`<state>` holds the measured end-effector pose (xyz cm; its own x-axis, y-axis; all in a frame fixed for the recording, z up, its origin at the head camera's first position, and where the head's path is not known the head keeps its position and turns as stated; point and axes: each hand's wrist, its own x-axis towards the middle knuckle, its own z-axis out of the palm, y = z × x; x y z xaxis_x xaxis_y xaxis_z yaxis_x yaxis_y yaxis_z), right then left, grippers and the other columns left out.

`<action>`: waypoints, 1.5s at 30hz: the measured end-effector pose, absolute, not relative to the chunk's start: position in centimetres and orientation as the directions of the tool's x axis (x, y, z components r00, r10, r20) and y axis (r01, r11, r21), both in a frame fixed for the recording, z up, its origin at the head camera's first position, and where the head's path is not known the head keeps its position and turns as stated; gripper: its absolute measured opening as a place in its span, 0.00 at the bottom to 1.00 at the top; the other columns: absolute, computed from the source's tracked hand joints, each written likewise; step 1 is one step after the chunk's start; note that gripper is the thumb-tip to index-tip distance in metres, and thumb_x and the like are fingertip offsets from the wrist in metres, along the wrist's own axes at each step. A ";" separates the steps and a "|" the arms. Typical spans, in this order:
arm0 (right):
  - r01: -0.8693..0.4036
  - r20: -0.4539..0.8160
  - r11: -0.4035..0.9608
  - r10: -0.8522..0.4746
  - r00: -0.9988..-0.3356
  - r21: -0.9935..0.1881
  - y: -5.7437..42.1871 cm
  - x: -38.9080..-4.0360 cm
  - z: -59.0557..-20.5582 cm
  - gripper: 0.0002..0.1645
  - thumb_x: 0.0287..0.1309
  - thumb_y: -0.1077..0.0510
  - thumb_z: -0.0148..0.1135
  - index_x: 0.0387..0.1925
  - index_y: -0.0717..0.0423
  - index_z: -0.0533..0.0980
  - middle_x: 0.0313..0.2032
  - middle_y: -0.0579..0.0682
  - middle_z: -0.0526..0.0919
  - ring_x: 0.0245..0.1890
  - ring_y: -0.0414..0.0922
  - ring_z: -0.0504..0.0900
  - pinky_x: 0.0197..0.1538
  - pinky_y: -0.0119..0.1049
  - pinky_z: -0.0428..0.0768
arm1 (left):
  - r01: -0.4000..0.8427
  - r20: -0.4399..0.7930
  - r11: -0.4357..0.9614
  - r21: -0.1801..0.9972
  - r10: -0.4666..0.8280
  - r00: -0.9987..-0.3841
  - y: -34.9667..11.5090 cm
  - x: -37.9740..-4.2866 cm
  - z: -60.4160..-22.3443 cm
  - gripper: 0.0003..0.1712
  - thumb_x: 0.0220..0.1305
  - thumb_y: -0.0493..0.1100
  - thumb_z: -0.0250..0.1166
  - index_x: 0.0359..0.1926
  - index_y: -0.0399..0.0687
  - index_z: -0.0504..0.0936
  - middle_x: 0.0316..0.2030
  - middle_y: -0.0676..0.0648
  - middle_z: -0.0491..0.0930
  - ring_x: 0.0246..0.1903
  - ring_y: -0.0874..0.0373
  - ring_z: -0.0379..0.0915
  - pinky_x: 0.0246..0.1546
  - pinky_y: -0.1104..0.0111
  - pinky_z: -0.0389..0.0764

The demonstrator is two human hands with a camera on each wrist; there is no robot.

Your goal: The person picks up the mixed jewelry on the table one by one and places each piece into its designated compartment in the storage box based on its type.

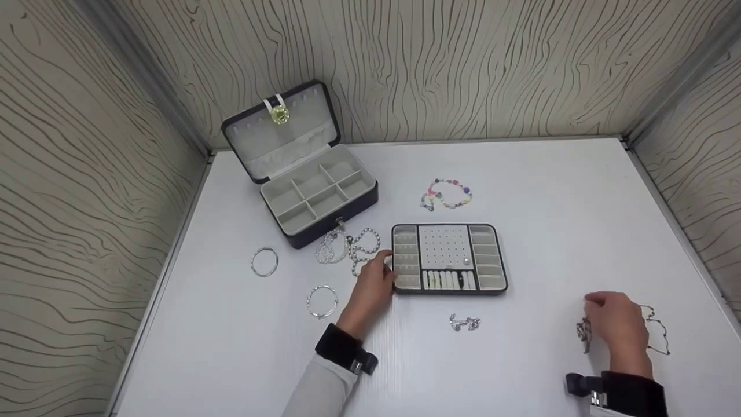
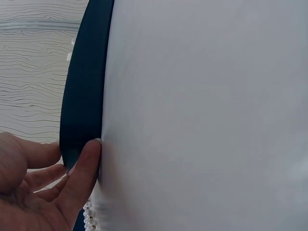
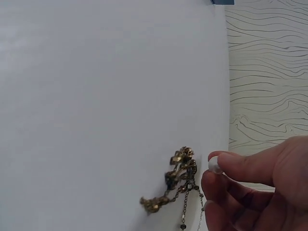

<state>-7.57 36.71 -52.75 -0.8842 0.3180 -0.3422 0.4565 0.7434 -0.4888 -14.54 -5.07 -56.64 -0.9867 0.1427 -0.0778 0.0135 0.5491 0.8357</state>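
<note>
In the head view, a shallow jewelry tray (image 1: 448, 276) with a dark rim lies mid-table. It has side compartments, a perforated panel bearing one pearl, and ring rolls. My left hand (image 1: 373, 285) grips its left edge; in the left wrist view, thumb and fingers (image 2: 86, 163) stand on either side of the dark tray wall (image 2: 84, 82). To the right, above the table, my right hand (image 1: 619, 323) pinches a small white pearl (image 3: 214, 165) between thumb and index finger. Beside that hand is a bronze-coloured chain necklace (image 3: 183, 166), partly hidden by the hand in the head view.
An open jewelry box (image 1: 333, 211) stands back left, a yellow ornament (image 1: 280, 114) hanging in its lid. Pearl strands (image 1: 365, 233) lie before it. Two bracelets (image 1: 264, 262) are at left, a colourful bead bracelet (image 1: 466, 189) behind the tray, a silver piece (image 1: 465, 322) in front.
</note>
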 end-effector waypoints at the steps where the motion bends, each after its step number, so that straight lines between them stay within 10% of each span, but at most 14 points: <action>1: 0.454 -0.340 0.744 0.317 -0.885 -0.489 36.5 -7.7 -52.6 0.23 0.69 0.60 0.49 0.58 0.72 0.72 0.53 0.74 0.74 0.45 0.65 0.78 0.30 0.42 0.75 | 0.012 -0.079 0.551 0.834 0.142 -0.987 -5.1 -14.5 -56.6 0.26 0.66 0.33 0.60 0.65 0.39 0.69 0.28 0.53 0.74 0.26 0.63 0.72 0.28 0.68 0.76; 8: 0.398 -0.293 0.746 0.279 -0.915 -0.534 34.3 -8.6 -52.0 0.22 0.70 0.64 0.47 0.59 0.76 0.69 0.53 0.75 0.73 0.48 0.67 0.77 0.39 0.48 0.80 | 0.037 -0.053 0.557 0.829 0.144 -0.988 -5.2 -14.5 -56.7 0.26 0.65 0.32 0.61 0.64 0.38 0.70 0.27 0.53 0.74 0.26 0.62 0.71 0.29 0.67 0.75; 26: 0.190 -0.156 0.624 0.109 -0.982 -0.758 27.5 -11.7 -51.1 0.17 0.68 0.64 0.54 0.55 0.68 0.76 0.41 0.60 0.82 0.40 0.47 0.86 0.37 0.25 0.78 | 0.028 -0.065 0.563 0.826 0.145 -0.987 -5.1 -14.4 -56.4 0.26 0.66 0.33 0.60 0.65 0.39 0.69 0.28 0.52 0.73 0.27 0.62 0.70 0.30 0.67 0.75; 45: 0.068 -0.102 0.599 -0.024 -0.994 -0.798 21.8 -14.9 -52.4 0.15 0.68 0.59 0.58 0.51 0.65 0.79 0.43 0.58 0.82 0.42 0.51 0.80 0.45 0.42 0.80 | 0.048 -0.045 0.540 0.841 0.159 -0.986 -5.2 -14.4 -56.6 0.26 0.66 0.32 0.60 0.64 0.38 0.70 0.26 0.53 0.74 0.24 0.62 0.71 0.29 0.68 0.76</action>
<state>-14.90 21.84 -52.37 -0.9945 -0.0237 -0.1023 0.0677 0.5993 -0.7976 -14.45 -5.20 -56.64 -0.9862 0.1589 -0.0454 0.0483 0.5396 0.8405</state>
